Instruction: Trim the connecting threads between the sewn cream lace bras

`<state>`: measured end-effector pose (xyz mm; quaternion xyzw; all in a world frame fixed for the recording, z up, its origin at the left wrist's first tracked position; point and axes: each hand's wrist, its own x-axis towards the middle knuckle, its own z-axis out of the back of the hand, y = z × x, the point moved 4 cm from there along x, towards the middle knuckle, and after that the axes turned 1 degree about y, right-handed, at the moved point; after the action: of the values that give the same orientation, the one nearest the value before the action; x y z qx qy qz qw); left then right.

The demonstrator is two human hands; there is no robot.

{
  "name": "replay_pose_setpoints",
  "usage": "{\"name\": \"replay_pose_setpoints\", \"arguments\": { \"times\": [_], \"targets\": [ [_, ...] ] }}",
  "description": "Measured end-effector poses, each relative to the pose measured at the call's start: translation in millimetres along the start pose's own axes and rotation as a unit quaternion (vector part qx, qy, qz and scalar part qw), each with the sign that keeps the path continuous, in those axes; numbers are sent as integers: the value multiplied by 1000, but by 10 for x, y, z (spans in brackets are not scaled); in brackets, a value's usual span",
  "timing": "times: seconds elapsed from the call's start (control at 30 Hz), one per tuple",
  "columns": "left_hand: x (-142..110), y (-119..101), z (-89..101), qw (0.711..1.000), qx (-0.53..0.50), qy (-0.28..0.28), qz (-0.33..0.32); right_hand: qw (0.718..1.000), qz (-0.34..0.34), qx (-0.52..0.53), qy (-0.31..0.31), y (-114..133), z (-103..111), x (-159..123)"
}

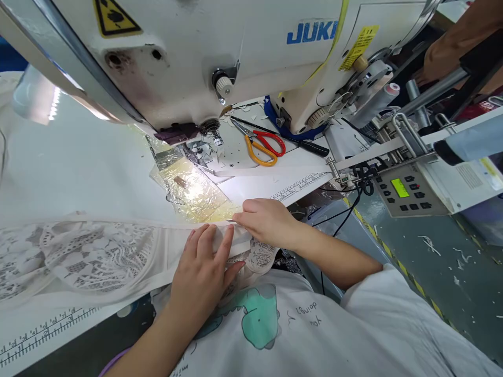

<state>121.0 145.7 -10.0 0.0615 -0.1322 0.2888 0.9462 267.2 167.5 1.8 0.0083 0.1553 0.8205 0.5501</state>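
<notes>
A white lace bra (106,256) lies along the table's front edge, its cups to the left and its plain band toward the middle. On that band my left hand (206,256) rests flat with the fingers spread, pressing the fabric down. Just right of it, my right hand (267,222) is closed in a pinch at the band's upper edge. A thin, light sliver pokes out from its fingertips; what it belongs to is hidden in the hand. More lace (261,256) hangs over the edge below my right wrist.
A JUKI sewing machine (251,57) stands over the table. Under its arm lie scissors with red and orange handles (265,146), a black-handled tool (312,148) and scraps. A taped yellowish plastic sheet (192,183) is near my hands. A control box (412,191) sits at right.
</notes>
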Motion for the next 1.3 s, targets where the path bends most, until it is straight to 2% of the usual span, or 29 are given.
{"name": "replay_pose_setpoints", "arguments": {
  "times": [0.2,0.4,0.6,0.8,1.03,1.3],
  "targets": [
    [39,-24,4,1000,8,20,8,998,54,3,-38,65,-99,143],
    [43,-36,2,999,9,31,9,997,76,-4,-17,42,-98,175],
    [46,-26,-8,999,11,43,14,998,50,-36,33,-105,22,-41],
    [71,-75,10,999,19,21,19,999,17,-44,4,-194,95,-147],
    [138,-139,-33,999,-3,45,-10,999,45,-3,-11,-147,-39,-39],
    [166,-138,-15,999,16,32,-12,997,80,0,4,-210,-76,-11]
  ]
}}
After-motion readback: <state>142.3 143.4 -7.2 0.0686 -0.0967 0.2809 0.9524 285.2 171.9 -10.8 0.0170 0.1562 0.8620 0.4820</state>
